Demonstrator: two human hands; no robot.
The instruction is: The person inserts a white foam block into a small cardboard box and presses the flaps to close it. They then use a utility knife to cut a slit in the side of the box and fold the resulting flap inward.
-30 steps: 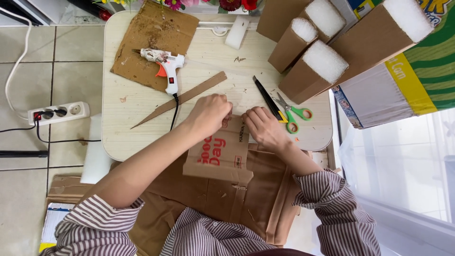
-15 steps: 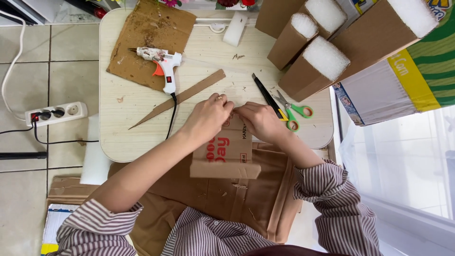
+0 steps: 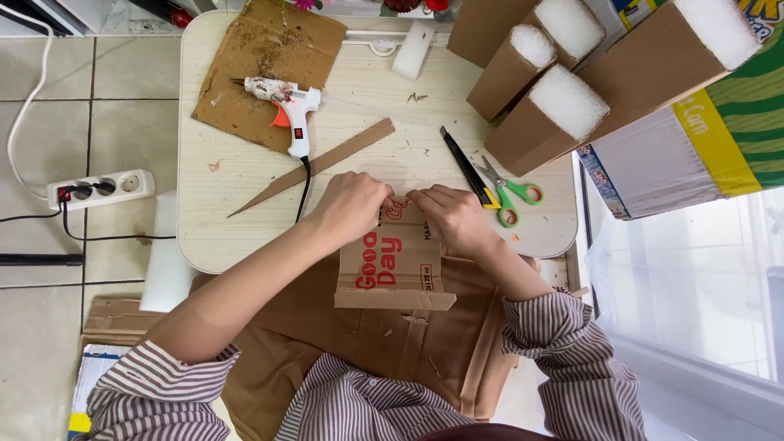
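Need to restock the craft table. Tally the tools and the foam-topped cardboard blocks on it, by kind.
Glue gun: 1
Utility knife: 1
Scissors: 1
Foam-topped cardboard blocks: 4, one, one, one
Total: 7

On the desk (image 3: pixel 245 237) before you, the glue gun (image 3: pixel 290 110) lay on a cardboard sheet (image 3: pixel 245 73) to the left, a cardboard strip (image 3: pixel 318 166) beside it, the knife (image 3: pixel 464 166) and scissors (image 3: pixel 508 192) right of the cardboard piece (image 3: pixel 394 261) under both your hands.

A glue gun (image 3: pixel 287 106), cardboard strip (image 3: pixel 318 166), utility knife (image 3: pixel 465 166), green-handled scissors (image 3: pixel 508 193) and power strip (image 3: pixel 100 189)
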